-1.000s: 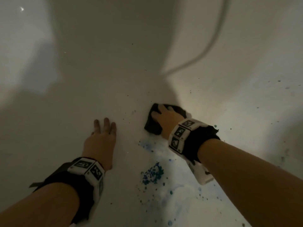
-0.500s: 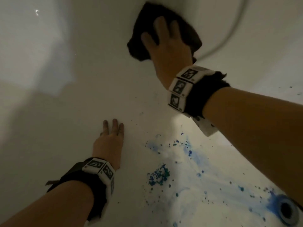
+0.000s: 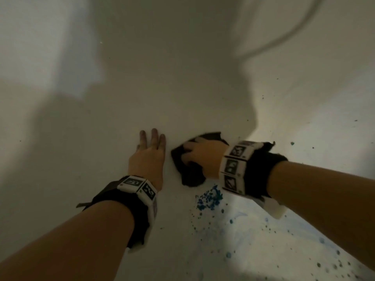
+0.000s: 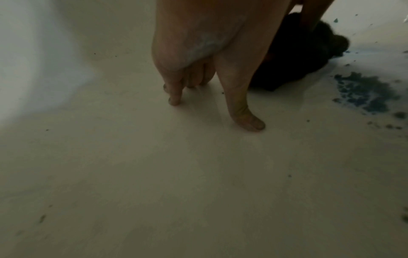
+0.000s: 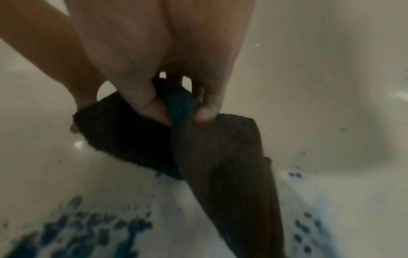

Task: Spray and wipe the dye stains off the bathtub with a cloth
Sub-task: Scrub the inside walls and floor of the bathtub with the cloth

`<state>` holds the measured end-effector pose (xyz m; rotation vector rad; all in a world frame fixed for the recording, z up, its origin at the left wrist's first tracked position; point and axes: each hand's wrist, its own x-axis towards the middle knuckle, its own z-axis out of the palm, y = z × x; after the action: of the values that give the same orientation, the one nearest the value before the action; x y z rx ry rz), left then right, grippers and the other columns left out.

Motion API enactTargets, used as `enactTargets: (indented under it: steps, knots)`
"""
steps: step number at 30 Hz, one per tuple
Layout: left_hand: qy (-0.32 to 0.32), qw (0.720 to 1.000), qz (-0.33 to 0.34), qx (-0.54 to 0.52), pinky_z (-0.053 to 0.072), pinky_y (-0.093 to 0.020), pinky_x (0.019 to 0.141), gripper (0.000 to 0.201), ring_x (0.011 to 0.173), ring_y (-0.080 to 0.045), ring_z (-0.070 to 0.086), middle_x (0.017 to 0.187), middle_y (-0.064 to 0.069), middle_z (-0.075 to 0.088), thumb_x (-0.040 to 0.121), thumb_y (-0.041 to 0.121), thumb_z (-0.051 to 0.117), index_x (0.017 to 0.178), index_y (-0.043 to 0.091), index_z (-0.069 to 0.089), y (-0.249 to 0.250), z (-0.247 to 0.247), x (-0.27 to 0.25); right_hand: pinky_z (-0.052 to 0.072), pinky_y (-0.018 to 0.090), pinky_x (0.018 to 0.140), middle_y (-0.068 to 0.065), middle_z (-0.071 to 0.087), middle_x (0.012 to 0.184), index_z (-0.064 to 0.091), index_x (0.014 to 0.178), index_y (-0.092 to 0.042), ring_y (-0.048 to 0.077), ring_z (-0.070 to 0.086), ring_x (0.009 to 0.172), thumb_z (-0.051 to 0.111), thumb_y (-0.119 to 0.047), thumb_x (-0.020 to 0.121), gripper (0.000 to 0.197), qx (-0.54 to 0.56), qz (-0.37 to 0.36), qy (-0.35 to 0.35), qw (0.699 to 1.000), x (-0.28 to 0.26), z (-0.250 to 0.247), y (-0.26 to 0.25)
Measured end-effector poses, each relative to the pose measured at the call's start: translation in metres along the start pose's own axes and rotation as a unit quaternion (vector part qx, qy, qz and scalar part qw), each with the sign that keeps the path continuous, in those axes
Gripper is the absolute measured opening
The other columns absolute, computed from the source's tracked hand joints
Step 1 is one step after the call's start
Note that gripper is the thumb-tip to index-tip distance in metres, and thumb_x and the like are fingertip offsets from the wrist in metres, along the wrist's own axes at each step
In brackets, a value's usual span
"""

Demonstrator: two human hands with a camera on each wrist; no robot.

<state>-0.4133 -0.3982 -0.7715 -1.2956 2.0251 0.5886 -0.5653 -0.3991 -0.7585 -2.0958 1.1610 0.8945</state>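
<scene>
Dim, shadowed interior of a white glossy bathtub (image 3: 182, 82), floor curving up into pale walls at the far and right sides; lying across the upper right wall, a thin pale hose (image 3: 284, 35). Planted flat on the tub floor near its middle, left hand (image 3: 149, 159) with fingers straight and together, thumb spread apart, fingertips (image 4: 174, 101) touching the surface, nothing held. Just beside it to the right, right hand (image 3: 203, 155) with fingers curled, clamped on a dark crumpled terry cloth (image 3: 190, 175); thumb and fingertips (image 5: 205, 113) pinching a fold tinged blue, the rest of the fabric pressed against the tub floor. Immediately nearer than the cloth, a dense cluster of blue dye stains (image 3: 209, 199), touching or almost touching the cloth's lower edge, cannot tell which; further blue droplets and pale smears (image 3: 284, 250) scattered toward the tub's near right corner; small dark specks (image 3: 292, 143) dotted up the right wall. Strapped on both wrists, black bands carrying white marker blocks (image 3: 233, 165).
</scene>
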Motion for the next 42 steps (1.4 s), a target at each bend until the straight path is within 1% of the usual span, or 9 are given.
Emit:
enactTargets:
  steps: [2, 6, 11, 15, 28, 31, 34, 39, 42]
  knots:
    - [0.009, 1.0, -0.002, -0.008, 0.02, -0.036, 0.114, 0.101, 0.142, -0.036, -0.014, 0.153, -0.012, -0.025, 0.085, 0.011, 0.064, 0.147, 0.01, -0.016, 0.001, -0.001, 0.0, 0.044, 0.041, 0.093, 0.005, 0.036, 0.133, 0.048, 0.123, -0.016, 0.027, 0.034, 0.119, 0.047, -0.015, 0.089, 0.034, 0.055, 0.035, 0.093, 0.994, -0.018, -0.01, 0.004]
    - [0.009, 1.0, -0.005, -0.023, 0.019, -0.037, 0.114, 0.098, 0.142, -0.036, -0.014, 0.153, -0.011, -0.025, 0.086, 0.009, 0.061, 0.147, 0.009, -0.016, 0.002, 0.0, 0.001, 0.039, 0.048, 0.098, 0.017, 0.032, 0.141, 0.046, 0.129, -0.01, 0.035, 0.031, 0.127, 0.052, -0.016, 0.087, 0.043, 0.118, 0.148, 0.38, 0.905, -0.021, -0.056, 0.025]
    - [0.0, 1.0, -0.007, -0.027, 0.018, -0.037, 0.115, 0.1, 0.142, -0.035, -0.015, 0.152, -0.01, -0.026, 0.085, 0.006, 0.062, 0.147, 0.009, -0.017, 0.002, -0.001, 0.001, 0.021, 0.049, 0.109, 0.011, 0.003, 0.156, 0.022, 0.146, -0.022, 0.036, 0.006, 0.141, 0.034, -0.018, 0.099, 0.049, -0.002, 0.185, 0.253, 0.95, 0.007, -0.087, 0.022]
    - [0.003, 1.0, -0.005, -0.022, 0.018, -0.038, 0.114, 0.102, 0.142, -0.035, -0.014, 0.153, -0.01, -0.025, 0.084, 0.008, 0.064, 0.147, 0.009, -0.016, 0.002, -0.001, 0.003, 0.028, 0.053, 0.107, 0.006, 0.0, 0.156, 0.02, 0.147, -0.03, 0.038, 0.001, 0.141, 0.038, -0.02, 0.097, 0.054, 0.002, 0.163, 0.15, 0.975, 0.022, -0.067, 0.013]
    - [-0.005, 1.0, 0.0, 0.004, 0.019, -0.037, 0.114, 0.116, 0.142, -0.035, -0.013, 0.153, -0.012, -0.023, 0.076, 0.021, 0.075, 0.147, 0.009, -0.015, -0.002, 0.0, 0.002, 0.048, 0.034, 0.082, 0.003, 0.028, 0.147, 0.051, 0.13, -0.022, 0.03, 0.023, 0.135, 0.052, -0.01, 0.09, 0.042, 0.007, 0.003, 0.108, 0.994, -0.031, 0.043, -0.021]
    - [-0.014, 1.0, 0.0, 0.008, 0.02, -0.038, 0.114, 0.121, 0.142, -0.035, -0.013, 0.153, -0.012, -0.024, 0.072, 0.024, 0.079, 0.147, 0.009, -0.016, 0.0, -0.004, 0.001, 0.05, 0.039, 0.086, 0.005, 0.047, 0.13, 0.06, 0.117, -0.018, 0.027, 0.042, 0.119, 0.056, -0.015, 0.089, 0.028, 0.031, 0.059, 0.26, 0.963, -0.033, 0.022, 0.001]
    - [-0.024, 1.0, -0.001, 0.005, 0.02, -0.039, 0.114, 0.124, 0.142, -0.035, -0.014, 0.153, -0.012, -0.025, 0.07, 0.025, 0.08, 0.147, 0.009, -0.017, 0.0, -0.006, 0.002, 0.049, 0.044, 0.084, 0.019, 0.052, 0.127, 0.063, 0.117, -0.011, 0.04, 0.049, 0.115, 0.062, -0.002, 0.08, 0.038, 0.093, 0.185, 0.487, 0.849, -0.033, 0.001, 0.04]
    - [-0.026, 1.0, 0.0, 0.001, 0.023, -0.041, 0.112, 0.126, 0.142, -0.035, -0.014, 0.153, -0.011, -0.025, 0.069, 0.025, 0.081, 0.147, 0.009, -0.016, 0.0, -0.004, 0.003, 0.032, 0.048, 0.103, 0.009, 0.007, 0.154, 0.024, 0.145, -0.027, 0.038, 0.012, 0.138, 0.048, -0.015, 0.092, 0.06, 0.138, 0.3, 0.209, 0.921, -0.023, 0.006, 0.054]
    - [-0.026, 1.0, 0.005, 0.003, 0.025, -0.042, 0.112, 0.126, 0.142, -0.034, -0.014, 0.153, -0.01, -0.025, 0.068, 0.026, 0.081, 0.147, 0.01, -0.016, -0.001, -0.004, 0.004, 0.037, 0.045, 0.1, 0.008, 0.009, 0.153, 0.021, 0.145, -0.029, 0.038, 0.016, 0.136, 0.056, -0.018, 0.089, 0.067, 0.11, 0.266, 0.202, 0.936, -0.031, 0.038, 0.037]
